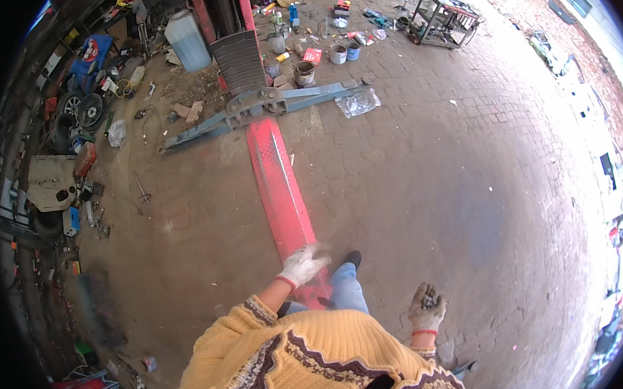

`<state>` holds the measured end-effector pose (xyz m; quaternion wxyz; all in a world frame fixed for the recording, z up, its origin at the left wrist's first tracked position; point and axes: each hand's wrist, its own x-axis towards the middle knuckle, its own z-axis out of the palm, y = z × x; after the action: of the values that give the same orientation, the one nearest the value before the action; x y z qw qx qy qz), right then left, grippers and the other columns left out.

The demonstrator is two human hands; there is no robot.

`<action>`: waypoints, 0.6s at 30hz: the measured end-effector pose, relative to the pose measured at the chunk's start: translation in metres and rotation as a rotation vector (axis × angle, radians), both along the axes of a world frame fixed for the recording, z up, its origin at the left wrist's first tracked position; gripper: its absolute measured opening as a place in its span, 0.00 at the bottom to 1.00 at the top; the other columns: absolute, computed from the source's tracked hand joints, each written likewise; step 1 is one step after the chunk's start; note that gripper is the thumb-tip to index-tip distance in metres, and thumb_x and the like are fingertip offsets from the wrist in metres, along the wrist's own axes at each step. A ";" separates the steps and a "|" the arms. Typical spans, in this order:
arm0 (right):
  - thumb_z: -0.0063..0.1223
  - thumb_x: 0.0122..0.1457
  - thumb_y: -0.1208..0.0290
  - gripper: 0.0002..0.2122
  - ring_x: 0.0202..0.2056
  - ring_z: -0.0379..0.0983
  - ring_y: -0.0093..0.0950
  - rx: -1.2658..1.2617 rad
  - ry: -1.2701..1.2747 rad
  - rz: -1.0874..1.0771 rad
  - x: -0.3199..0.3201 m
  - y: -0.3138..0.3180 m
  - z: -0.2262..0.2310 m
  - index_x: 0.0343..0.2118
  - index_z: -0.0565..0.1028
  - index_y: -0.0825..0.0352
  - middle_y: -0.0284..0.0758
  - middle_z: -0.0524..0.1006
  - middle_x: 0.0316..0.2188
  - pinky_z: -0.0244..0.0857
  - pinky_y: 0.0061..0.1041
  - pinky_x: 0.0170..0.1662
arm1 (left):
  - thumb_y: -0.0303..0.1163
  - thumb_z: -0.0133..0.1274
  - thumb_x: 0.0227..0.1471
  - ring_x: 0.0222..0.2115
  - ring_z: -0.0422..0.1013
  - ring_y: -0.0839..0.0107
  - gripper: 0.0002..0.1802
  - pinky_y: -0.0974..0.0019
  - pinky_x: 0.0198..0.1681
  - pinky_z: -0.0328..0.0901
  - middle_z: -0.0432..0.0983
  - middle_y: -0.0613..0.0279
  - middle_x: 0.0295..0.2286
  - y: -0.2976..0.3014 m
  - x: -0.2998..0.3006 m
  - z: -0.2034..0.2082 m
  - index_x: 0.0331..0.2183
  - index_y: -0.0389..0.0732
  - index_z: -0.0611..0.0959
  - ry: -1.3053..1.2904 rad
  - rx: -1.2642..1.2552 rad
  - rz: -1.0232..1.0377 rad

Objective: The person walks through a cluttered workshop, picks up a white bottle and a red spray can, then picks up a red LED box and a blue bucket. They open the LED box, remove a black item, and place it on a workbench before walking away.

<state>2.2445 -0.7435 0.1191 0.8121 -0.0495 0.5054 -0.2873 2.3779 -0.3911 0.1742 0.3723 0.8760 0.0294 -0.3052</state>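
Underfoot, long red ramp plate (280, 189) lengthwise toward the lift base (263, 105)

Daylight came from the upper right, where the brick floor (466, 149) washed out to a pale glare near the picture's rim. The left side lay dimmer, and clutter there sat in muddy shade. Shadows were soft and short. The left hand (302, 266) was smeared by motion blur, perhaps mid-swing, while the right hand (427, 309) stayed sharper. Fisheye bending curved the red ramp (279, 189) and paving lines, and a black vignette closed every corner.
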 end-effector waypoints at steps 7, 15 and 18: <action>0.45 0.70 0.59 0.18 0.49 0.77 0.43 -0.053 -0.432 0.369 0.281 -0.085 0.092 0.46 0.78 0.71 0.45 0.80 0.44 0.79 0.39 0.50 | 0.50 0.53 0.55 0.53 0.73 0.55 0.26 0.57 0.56 0.66 0.80 0.57 0.48 0.004 0.122 -0.035 0.52 0.50 0.82 -0.006 0.043 0.248; 0.39 0.72 0.55 0.21 0.45 0.75 0.42 0.174 -0.477 0.544 0.498 -0.098 0.078 0.46 0.73 0.73 0.43 0.78 0.41 0.79 0.37 0.47 | 0.54 0.55 0.52 0.51 0.74 0.54 0.28 0.55 0.56 0.67 0.80 0.51 0.48 -0.008 0.262 -0.096 0.47 0.45 0.85 0.146 0.206 0.413; 0.42 0.71 0.57 0.20 0.50 0.75 0.44 0.175 -0.321 0.356 0.564 -0.112 0.058 0.49 0.76 0.71 0.45 0.79 0.46 0.77 0.39 0.52 | 0.57 0.55 0.53 0.52 0.73 0.51 0.32 0.53 0.56 0.67 0.78 0.48 0.49 -0.037 0.369 -0.109 0.51 0.45 0.82 0.099 0.188 0.264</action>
<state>2.8088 -0.8552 0.1773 0.9210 -0.0208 0.3761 -0.0993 2.7465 -0.4277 0.0647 0.3238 0.8794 0.1909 -0.2921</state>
